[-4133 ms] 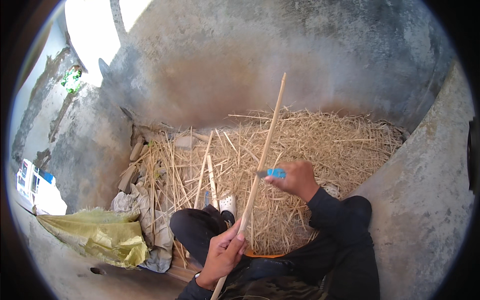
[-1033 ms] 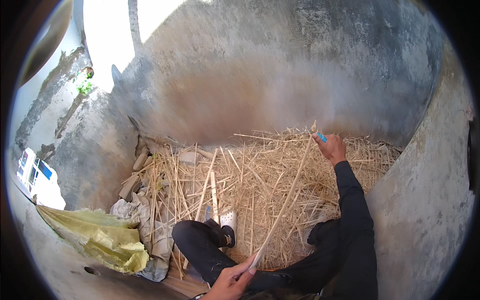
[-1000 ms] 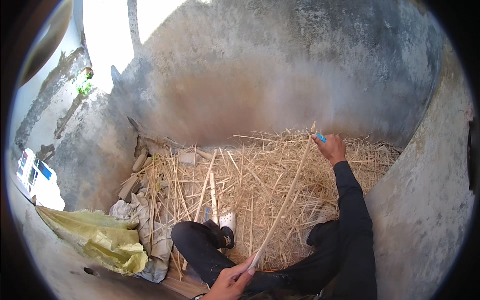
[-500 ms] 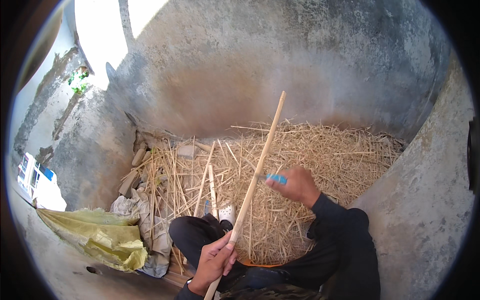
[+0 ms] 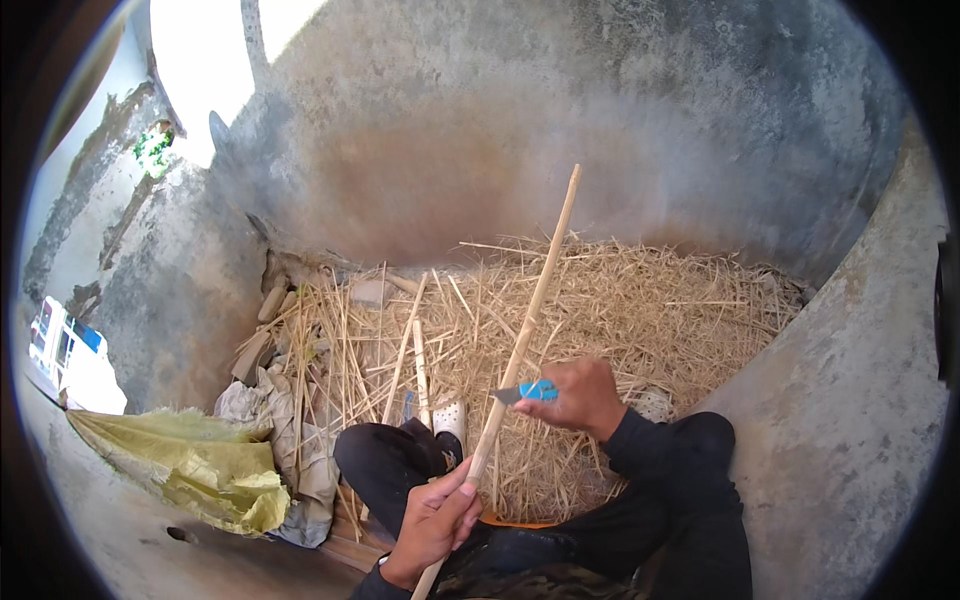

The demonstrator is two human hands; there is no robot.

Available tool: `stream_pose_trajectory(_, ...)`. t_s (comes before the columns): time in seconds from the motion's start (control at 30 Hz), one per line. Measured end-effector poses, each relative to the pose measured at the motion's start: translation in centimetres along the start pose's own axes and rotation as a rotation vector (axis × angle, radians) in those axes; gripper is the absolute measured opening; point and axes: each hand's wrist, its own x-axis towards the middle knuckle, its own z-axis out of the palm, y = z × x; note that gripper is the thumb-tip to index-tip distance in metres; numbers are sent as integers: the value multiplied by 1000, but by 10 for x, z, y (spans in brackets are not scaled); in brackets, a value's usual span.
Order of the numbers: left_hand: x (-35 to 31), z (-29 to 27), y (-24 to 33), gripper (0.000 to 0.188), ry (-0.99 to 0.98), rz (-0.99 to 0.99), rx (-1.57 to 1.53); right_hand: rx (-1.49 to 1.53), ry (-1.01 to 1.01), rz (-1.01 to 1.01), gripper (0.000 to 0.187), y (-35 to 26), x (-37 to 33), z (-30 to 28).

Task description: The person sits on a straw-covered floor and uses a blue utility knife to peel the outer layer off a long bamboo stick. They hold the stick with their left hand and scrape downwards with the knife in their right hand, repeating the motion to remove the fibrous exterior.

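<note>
1. Pale wooden stick [image 5: 533, 310]: was held aslant, ran up and away from the left hand [image 5: 437, 520], passed just left of the right hand [image 5: 582, 397], and ended well beyond both; also extended below the left hand.
2. Left hand: was clamped on the lower part of the stick, between thumb and fingers.
3. Right hand: was closed around the handle of a blue-handled knife [image 5: 522, 393], farther out than the left hand and to its right.
4. Knife blade [image 5: 507, 396]: pointed leftward from the right hand and crossed the stick between the two hands; could not be judged for depth of bite.
5. Pile of straw-coloured shavings [image 5: 680, 300]: lay beyond the right hand and spread to either side of it.
6. Two light strips [image 5: 421, 370]: lay close together, beyond the left hand and slightly to its left.
7. White shoe [image 5: 450, 418]: rested beyond the left hand, near the lower ends of the strips.
8. Dark trouser leg [image 5: 375, 462]: was bent, just beyond and left of the left hand.
9. Yellow sheet [image 5: 190, 460]: lay crumpled well to the left of the left hand, beside a greyish cloth [image 5: 315, 480].
10. Grey wall [image 5: 470, 110]: stood beyond both hands, stained brown low down.
</note>
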Motion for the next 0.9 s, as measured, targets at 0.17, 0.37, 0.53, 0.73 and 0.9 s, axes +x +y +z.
stream_pose_trajectory(0.17, -3, 4, 1, 42, -2, -8, 49, -77, 64, 95, 72, 33, 11, -2)
stream_pose_trajectory(0.37, -10, 6, -1, 42, -19, -26, 74, -168, 116, 225, 76, 63, 18, 2)
stream_pose_trajectory(0.53, -27, 13, -15, 42, -137, -99, 41, -165, 260, 679, 79, 149, 35, -32)
stream_pose_trajectory(0.73, -17, -2, -8, 43, 26, -35, 67, 54, -32, 231, 70, 32, 7, 8)
stream_pose_trajectory(0.9, -10, -8, -18, 43, 49, 170, 214, 0, -103, 71, 73, -3, -3, 8)
